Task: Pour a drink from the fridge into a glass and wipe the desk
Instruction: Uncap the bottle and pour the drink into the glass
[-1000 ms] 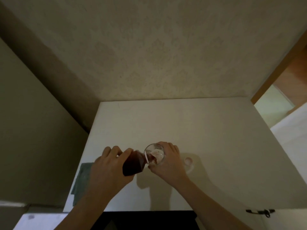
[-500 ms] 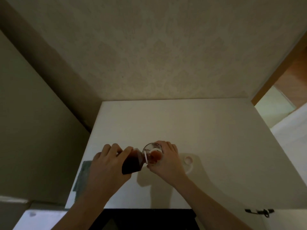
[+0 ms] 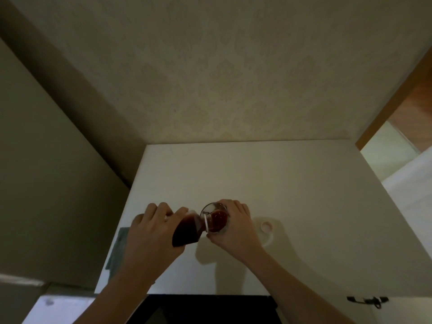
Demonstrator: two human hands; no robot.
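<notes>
My left hand [image 3: 152,232] grips a bottle [image 3: 188,230] of dark red drink, tilted to the right with its mouth over the rim of a clear glass [image 3: 216,220]. Red liquid fills the lower part of the glass. My right hand [image 3: 236,228] wraps around the glass from the right and holds it on the white desk [image 3: 268,178]. A grey-green cloth [image 3: 117,249] lies flat at the desk's left edge, partly hidden by my left forearm.
A small white bottle cap [image 3: 266,226] lies on the desk just right of my right hand. A patterned wall stands behind the desk and a plain wall to the left. A dark handle [image 3: 367,300] shows at the lower right front.
The glass has gone from nearly empty to holding red drink as the bottle keeps pouring. Both hands stay in about the same place.
</notes>
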